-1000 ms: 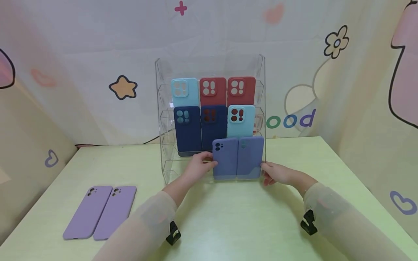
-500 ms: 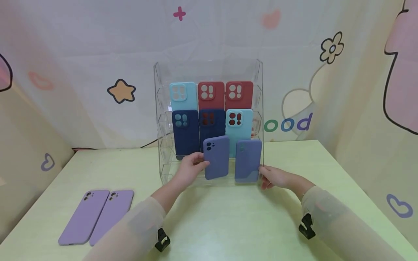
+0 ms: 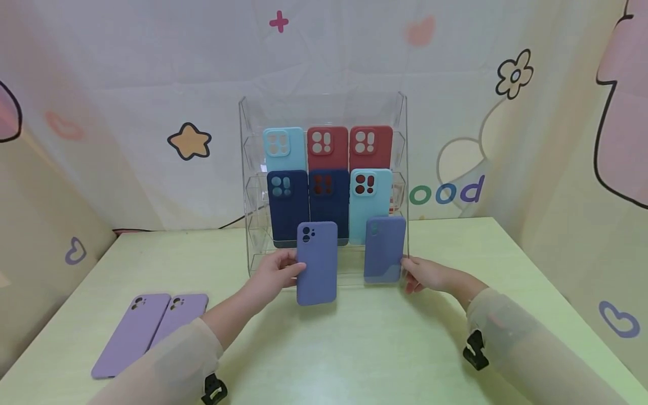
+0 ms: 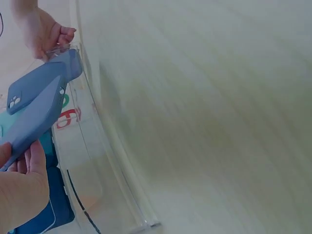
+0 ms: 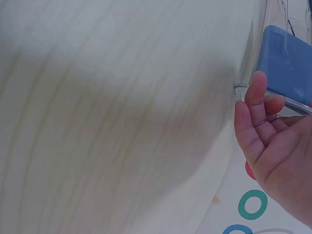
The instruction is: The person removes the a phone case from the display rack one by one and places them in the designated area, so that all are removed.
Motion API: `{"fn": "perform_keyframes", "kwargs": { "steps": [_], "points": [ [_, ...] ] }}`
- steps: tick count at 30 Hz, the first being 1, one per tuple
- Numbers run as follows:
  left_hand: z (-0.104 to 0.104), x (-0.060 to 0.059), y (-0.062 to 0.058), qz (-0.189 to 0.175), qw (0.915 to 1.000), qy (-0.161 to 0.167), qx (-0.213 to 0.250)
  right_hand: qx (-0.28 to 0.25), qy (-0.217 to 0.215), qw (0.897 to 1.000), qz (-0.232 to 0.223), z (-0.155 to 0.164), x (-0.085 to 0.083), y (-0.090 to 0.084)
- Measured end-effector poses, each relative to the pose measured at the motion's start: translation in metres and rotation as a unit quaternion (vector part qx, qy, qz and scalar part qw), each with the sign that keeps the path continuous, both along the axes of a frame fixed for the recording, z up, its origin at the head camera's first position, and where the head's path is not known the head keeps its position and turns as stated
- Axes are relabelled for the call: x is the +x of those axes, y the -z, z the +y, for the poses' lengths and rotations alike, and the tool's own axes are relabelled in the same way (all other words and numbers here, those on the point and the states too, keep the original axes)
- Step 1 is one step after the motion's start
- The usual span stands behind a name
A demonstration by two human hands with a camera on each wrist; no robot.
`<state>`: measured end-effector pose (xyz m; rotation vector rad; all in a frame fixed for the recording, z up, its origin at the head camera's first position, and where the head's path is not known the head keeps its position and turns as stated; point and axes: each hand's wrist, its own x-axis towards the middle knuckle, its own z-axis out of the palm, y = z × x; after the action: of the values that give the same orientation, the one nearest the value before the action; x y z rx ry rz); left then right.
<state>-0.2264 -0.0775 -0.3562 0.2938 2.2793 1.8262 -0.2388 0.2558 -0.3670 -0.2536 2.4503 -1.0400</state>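
Note:
In the head view my left hand [image 3: 270,278] pinches a purple-blue phone case [image 3: 318,264] by its left edge, thumb in front and fingers behind. The case hangs upright before the clear tiered rack [image 3: 326,278]. A matching purple-blue case [image 3: 385,250] stands in the rack's bottom tier at the right. My right hand [image 3: 427,274] grips the rack's right side wall beside that case. In the right wrist view, the right hand's [image 5: 280,146] lower fingers curl loosely outside the wall; its thumb is mostly hidden. The left wrist view shows the held case [image 4: 36,117] tilted.
Dark blue cases [image 3: 288,216] and a light blue case [image 3: 367,205] stand in the middle tier. Behind them are red cases [image 3: 327,149] and another light blue case [image 3: 285,149]. Two lilac cases [image 3: 133,332] lie on the table [image 3: 364,343] at left, one partly behind my sleeve.
My left hand has drawn its purple-blue case out of the bottom tier, away from its neighbour, leftward and towards me. The right hand has stayed at the rack's side.

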Motion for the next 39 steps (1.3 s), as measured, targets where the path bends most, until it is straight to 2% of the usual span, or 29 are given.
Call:
{"fn": "perform_keyframes", "kwargs": {
  "steps": [6, 17, 31, 39],
  "points": [
    [-0.015, 0.008, 0.004, -0.014, 0.9999, 0.003, -0.009, 0.001, -0.001, 1.000, -0.002, 0.000, -0.001, 0.000],
    [-0.037, 0.019, 0.010, -0.028, 0.9995, -0.011, -0.009, 0.001, -0.002, 1.000, -0.002, 0.000, -0.002, 0.001],
    [-0.061, 0.033, 0.011, -0.038, 0.9991, 0.008, -0.013, -0.003, -0.005, 1.000, -0.003, 0.001, -0.002, 0.000],
    [-0.073, 0.041, 0.012, -0.060, 0.9980, 0.010, -0.016, 0.000, 0.002, 1.000, -0.004, 0.001, -0.003, 0.001]
  ]
}}
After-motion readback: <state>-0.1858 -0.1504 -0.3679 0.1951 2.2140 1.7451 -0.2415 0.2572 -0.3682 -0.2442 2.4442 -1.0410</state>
